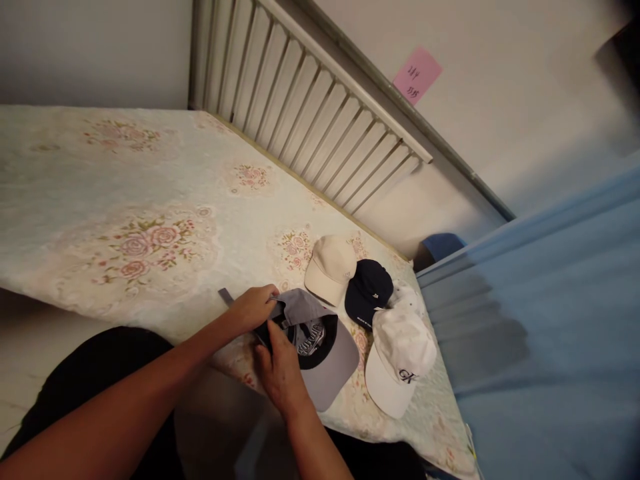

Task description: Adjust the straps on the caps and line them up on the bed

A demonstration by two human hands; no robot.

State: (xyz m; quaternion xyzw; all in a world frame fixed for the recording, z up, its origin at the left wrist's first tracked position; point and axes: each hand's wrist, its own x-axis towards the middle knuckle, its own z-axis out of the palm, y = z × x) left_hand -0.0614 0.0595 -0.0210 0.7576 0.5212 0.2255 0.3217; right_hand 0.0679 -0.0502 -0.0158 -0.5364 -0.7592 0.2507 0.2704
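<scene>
From where I stand, the gray cap [333,373] is between the person's two hands at the near edge of the table [125,190], its inside turned up and its brim pointing away from the fingers. The left hand [254,309] is closed on the back edge of the cap, fingertips pinching near the rear opening, and a loose gray strap end [226,297] pokes out past it. The right hand [283,363] grips just below, thumb laid along the dark inner band, fingers curled tight around the rim; exactly what each fingertip presses, I can't tell. Well clear of both hands sit a beige cap [330,267], a navy cap [369,290] and a white cap [403,353].
</scene>
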